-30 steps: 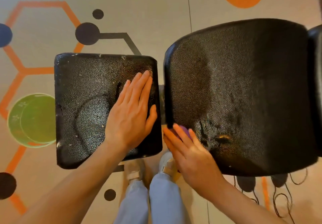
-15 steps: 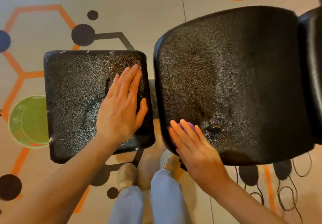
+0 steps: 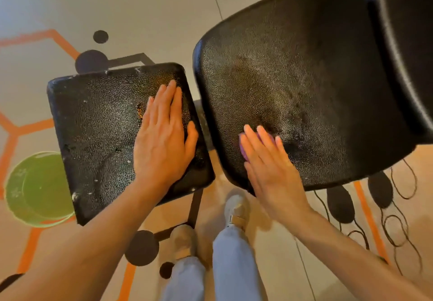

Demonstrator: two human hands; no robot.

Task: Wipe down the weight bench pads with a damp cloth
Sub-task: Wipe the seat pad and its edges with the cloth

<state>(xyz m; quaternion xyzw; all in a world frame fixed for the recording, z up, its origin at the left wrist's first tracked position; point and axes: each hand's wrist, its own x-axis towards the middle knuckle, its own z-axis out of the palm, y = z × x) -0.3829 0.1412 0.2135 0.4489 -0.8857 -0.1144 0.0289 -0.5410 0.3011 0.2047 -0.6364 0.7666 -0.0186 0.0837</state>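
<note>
Two hands at work: left hand (image 3: pixel 164 141) flat, bracing seat pad (image 3: pixel 98 136); right hand (image 3: pixel 269 160) fingers straight, presses purple cloth (image 3: pixel 243 150) beneath onto back pad (image 3: pixel 304 66).

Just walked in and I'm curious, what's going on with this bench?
A person is at work with both hands. The left hand lies flat on the smaller black seat pad. The right hand presses a purple cloth under straight fingers against the larger back pad, close to its near edge. A green bucket sits on the floor at left.
</note>
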